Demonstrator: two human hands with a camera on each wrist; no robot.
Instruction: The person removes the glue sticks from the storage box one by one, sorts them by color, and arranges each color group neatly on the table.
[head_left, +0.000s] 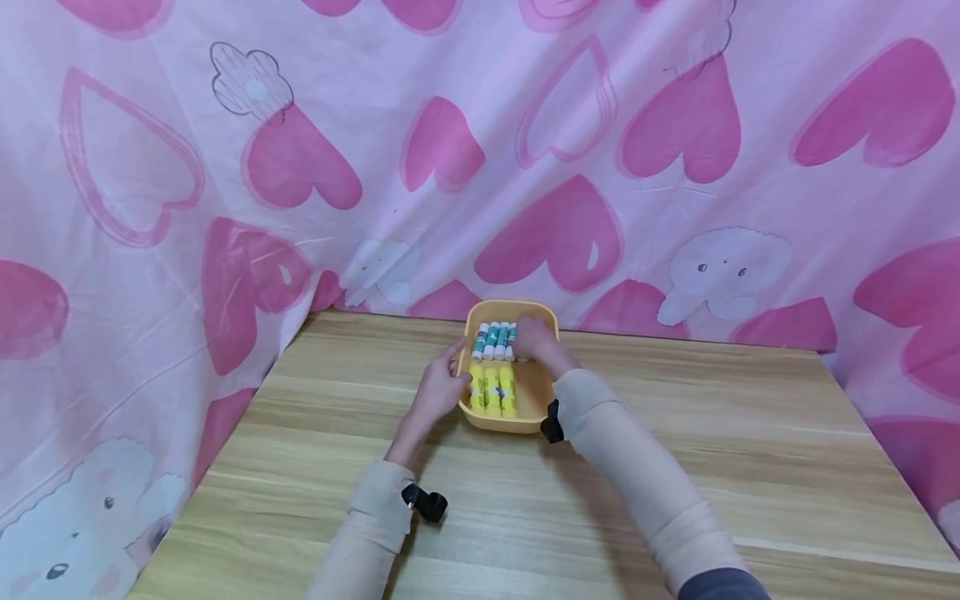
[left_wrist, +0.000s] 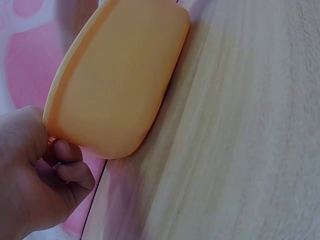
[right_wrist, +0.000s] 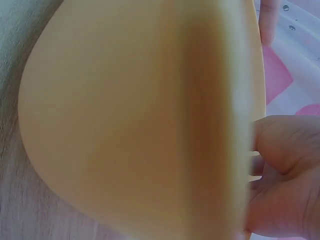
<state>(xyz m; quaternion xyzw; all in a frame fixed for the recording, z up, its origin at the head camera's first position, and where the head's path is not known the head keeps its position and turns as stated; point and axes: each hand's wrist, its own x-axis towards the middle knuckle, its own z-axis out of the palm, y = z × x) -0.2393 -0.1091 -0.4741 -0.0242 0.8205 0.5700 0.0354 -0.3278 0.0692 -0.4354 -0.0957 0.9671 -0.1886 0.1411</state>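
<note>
An orange tray (head_left: 543, 321) stands on the wooden table, near its far edge. Several white glue sticks with teal labels (head_left: 491, 340) lie in the tray's back row. Three yellow glue sticks (head_left: 492, 390) lie in the front row. My left hand (head_left: 452, 368) holds the tray's left rim; the left wrist view shows the left hand (left_wrist: 55, 150) with its thumb on the rim and fingers curled under the tray (left_wrist: 115, 85). My right hand (head_left: 531, 340) reaches into the back right of the tray over the white sticks, fingers curled down. Its grip is hidden. The right wrist view shows the right hand (right_wrist: 272, 167) past the blurred tray (right_wrist: 140, 125).
The wooden table (head_left: 712, 433) runs wide to the right and toward me. A pink cloth with hearts (head_left: 562, 233) hangs close behind the tray and along the table's left side. Black wrist straps (head_left: 426, 502) sit on both sleeves.
</note>
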